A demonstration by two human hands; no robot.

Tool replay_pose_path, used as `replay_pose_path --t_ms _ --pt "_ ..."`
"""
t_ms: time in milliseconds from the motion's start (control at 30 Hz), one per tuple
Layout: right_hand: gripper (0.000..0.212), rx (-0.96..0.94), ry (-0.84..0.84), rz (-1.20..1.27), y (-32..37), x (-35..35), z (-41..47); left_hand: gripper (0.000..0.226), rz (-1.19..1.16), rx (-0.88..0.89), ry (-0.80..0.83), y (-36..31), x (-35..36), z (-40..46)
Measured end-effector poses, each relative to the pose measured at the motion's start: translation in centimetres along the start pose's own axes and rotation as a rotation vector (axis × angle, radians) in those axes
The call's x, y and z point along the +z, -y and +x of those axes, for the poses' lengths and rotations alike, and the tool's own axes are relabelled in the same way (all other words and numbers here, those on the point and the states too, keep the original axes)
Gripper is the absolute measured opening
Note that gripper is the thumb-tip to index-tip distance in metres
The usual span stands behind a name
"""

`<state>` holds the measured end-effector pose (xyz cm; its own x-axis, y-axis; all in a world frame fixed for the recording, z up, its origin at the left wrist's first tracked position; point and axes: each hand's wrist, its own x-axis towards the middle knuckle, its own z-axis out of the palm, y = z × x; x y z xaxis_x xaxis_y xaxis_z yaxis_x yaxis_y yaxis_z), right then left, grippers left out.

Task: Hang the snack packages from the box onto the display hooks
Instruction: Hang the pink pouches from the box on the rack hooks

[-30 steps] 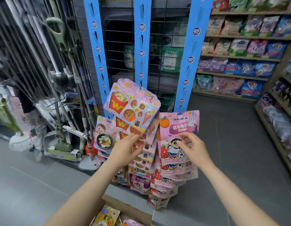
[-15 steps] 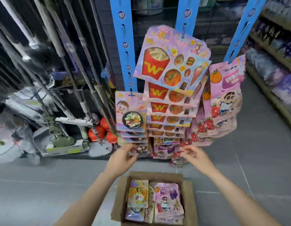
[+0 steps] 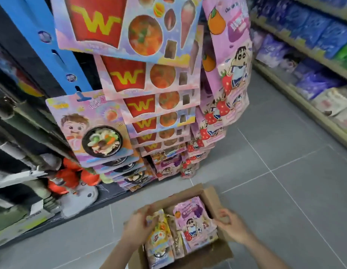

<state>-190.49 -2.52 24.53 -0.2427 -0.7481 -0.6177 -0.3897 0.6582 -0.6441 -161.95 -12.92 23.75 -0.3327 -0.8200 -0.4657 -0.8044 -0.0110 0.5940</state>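
An open cardboard box [image 3: 214, 197] stands on the floor at the bottom middle. Inside lie a yellow snack package [image 3: 159, 242] on the left and a pink cartoon package [image 3: 195, 220] on the right. My left hand [image 3: 137, 225] pinches the top edge of the yellow package. My right hand [image 3: 231, 228] hovers at the box's right wall beside the pink package, fingers loosely curled, holding nothing that I can see. Above, blue display strips [image 3: 38, 26] carry rows of red-W packages [image 3: 129, 78], boy-and-bowl packages [image 3: 94, 123] and pink strawberry packages [image 3: 231, 61].
Shelves of blue and purple bags [image 3: 314, 41] line the right side. Mops and cleaning gear [image 3: 23, 152] crowd the left, with orange items [image 3: 71, 175] low down. Grey floor tiles [image 3: 275, 171] lie between the display and the shelves.
My view has tilted down and closer to the box. Both hands have dropped from the hanging packages into the box, the left one taking the yellow package's top.
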Motion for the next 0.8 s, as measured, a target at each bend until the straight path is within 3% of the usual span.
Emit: replay_pose_path --t_ms 100,167,233,367,433,467,600,800 --pt "0.020 0.025 -0.069 0.028 -3.9 2.5 3.4 0.017 0.050 -0.029 0.089 1.3 3.8 3.5" --pt "0.019 0.058 -0.095 0.061 -7.4 5.1 6.4 0.018 0.120 -0.037 0.167 3.2 7.3 6.3" --pt "0.037 0.077 -0.084 0.072 -11.0 8.1 9.4 0.010 0.084 -0.004 0.194 6.1 11.3 9.0" --pt "0.064 0.139 -0.155 0.104 -18.1 14.0 16.3 0.033 0.080 -0.005 0.281 13.9 21.2 15.3" --pt "0.079 0.125 -0.160 0.036 -21.3 16.5 19.5 0.020 0.073 -0.001 0.297 16.0 25.3 17.5" --pt "0.077 0.142 -0.156 0.005 -22.7 17.8 20.9 0.018 0.087 -0.004 0.306 17.3 27.4 18.4" --pt "0.080 0.178 -0.228 -0.059 -27.3 21.9 25.3 0.043 0.019 -0.105 0.312 20.5 34.1 21.2" --pt "0.090 0.226 -0.273 -0.047 -28.5 23.4 26.6 0.051 -0.300 -0.242 0.213 21.3 38.1 23.4"
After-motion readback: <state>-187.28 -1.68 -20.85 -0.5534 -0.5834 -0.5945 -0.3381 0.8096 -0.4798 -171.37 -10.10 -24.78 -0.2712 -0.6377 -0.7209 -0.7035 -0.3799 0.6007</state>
